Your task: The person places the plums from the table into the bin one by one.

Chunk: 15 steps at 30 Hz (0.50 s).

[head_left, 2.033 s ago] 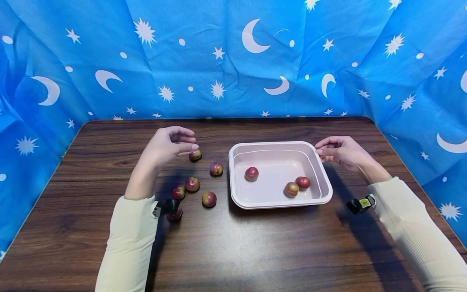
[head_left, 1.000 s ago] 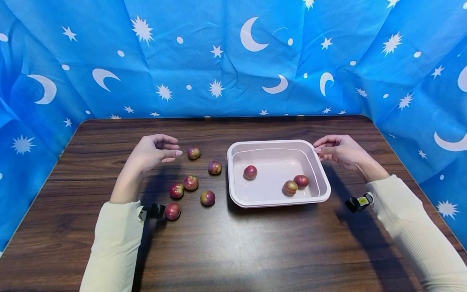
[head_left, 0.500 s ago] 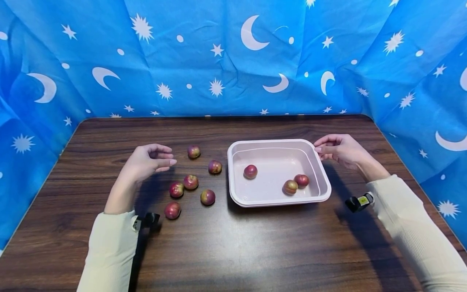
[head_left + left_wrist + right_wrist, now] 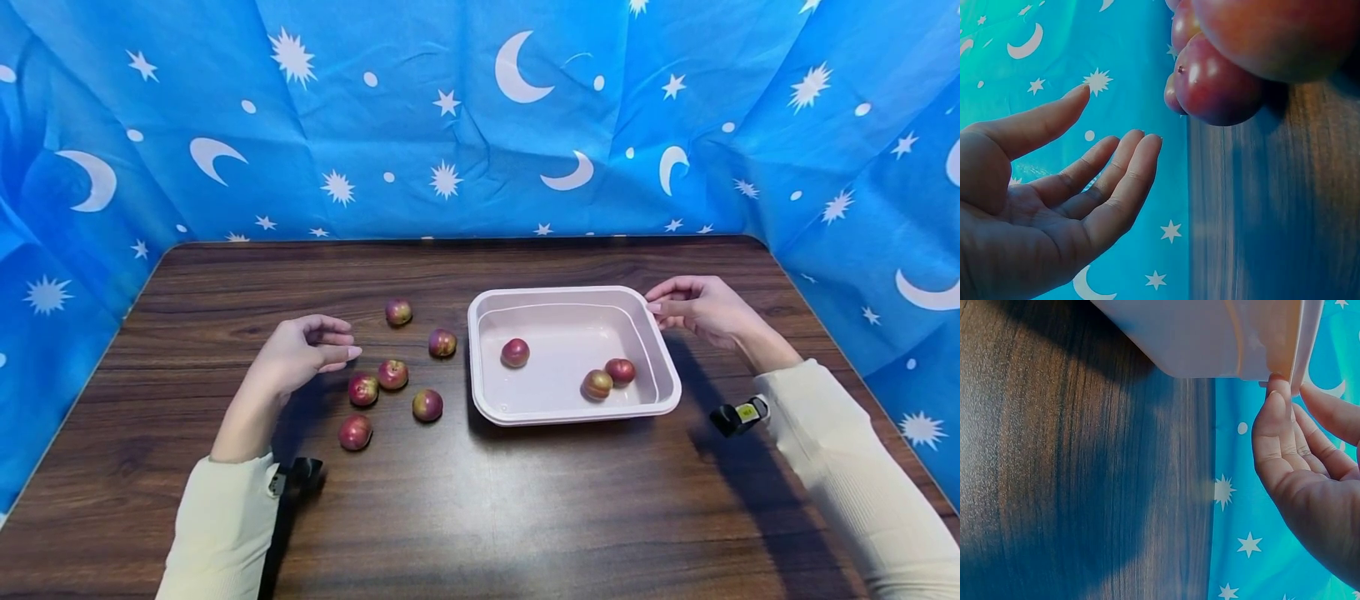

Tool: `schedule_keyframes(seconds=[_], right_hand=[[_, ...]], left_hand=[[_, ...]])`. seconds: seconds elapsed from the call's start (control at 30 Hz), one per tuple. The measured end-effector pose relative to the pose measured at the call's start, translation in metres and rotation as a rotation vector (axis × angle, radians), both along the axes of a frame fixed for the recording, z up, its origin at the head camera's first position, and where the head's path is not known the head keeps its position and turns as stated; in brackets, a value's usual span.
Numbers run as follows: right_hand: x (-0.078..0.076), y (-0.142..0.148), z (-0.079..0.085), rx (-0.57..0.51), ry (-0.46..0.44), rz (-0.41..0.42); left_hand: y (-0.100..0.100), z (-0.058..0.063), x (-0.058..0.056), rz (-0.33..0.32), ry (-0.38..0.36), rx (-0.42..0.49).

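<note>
My left hand (image 4: pixel 303 354) hovers with loosely bent fingers just left of a plum (image 4: pixel 363 389), touching nothing. The left wrist view confirms a bare palm, the plums (image 4: pixel 1216 84) lying beyond its fingertips. Several red-and-yellow plums are scattered on the table, among them a near plum (image 4: pixel 355 432) and a far plum (image 4: pixel 398 312). To their right stands a white plastic tray (image 4: pixel 555 367) holding 3 plums; two touch, while a red plum (image 4: pixel 514 352) lies apart. Thumb and fingers of my right hand (image 4: pixel 697 312) pinch the tray's right rim, as the right wrist view also shows (image 4: pixel 1310 462).
A dark wood-grain table (image 4: pixel 525 517) carries everything. Behind it hangs a blue cloth (image 4: pixel 420 125) with white moons and stars. A small black camera (image 4: pixel 306 473) sits on my left wrist, another black camera (image 4: pixel 738 415) on my right.
My left hand has drawn back left from the far plum, then come nearer to me, beside the closer plums. The right hand keeps its hold on the tray rim; the plums stay put.
</note>
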State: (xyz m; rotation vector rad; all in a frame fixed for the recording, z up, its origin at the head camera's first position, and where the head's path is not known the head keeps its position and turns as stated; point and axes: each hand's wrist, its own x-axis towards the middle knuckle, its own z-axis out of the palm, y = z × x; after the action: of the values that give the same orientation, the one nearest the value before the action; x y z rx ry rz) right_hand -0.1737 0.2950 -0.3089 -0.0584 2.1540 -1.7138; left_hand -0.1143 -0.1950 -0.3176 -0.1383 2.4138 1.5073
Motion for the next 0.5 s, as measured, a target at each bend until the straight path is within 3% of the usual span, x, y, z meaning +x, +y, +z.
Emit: schedule_keyframes(seconds=[0.5], right_hand=[[0.000,-0.001,0.001,0.008,-0.006,-0.004]], left_hand=[[-0.007,-0.009,0.024,0.018,0.005,-0.010]])
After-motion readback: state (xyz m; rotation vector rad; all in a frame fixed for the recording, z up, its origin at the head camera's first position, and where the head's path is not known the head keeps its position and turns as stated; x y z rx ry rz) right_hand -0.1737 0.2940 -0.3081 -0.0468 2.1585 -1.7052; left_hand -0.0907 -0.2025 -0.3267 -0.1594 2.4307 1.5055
